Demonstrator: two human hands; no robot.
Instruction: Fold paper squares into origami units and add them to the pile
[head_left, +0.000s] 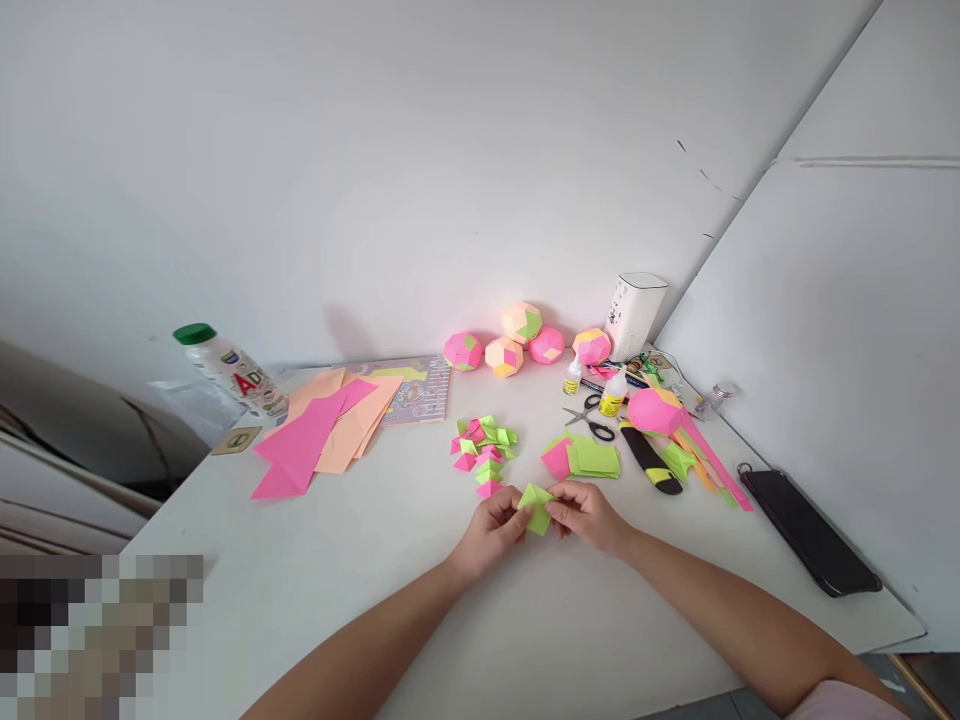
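Observation:
A small green folded paper square (535,508) is held between my two hands over the front middle of the desk. My left hand (495,528) pinches its left corner with thumb and fingers. On the opposite side, my right hand (589,515) grips the right corner the same way. Creases run across the paper's upper part. Just beyond my hands lies a cluster of folded pink and green paper pieces (487,455). To its right sits a stack of green paper squares (595,458) with a pink piece at its left.
Several paper balls (504,356) line the wall. Scissors (592,418), a glue bottle (613,393) and a utility knife (651,458) lie right, near a black phone (810,530). Pink and orange sheets (300,440) and a white bottle (232,370) occupy the left.

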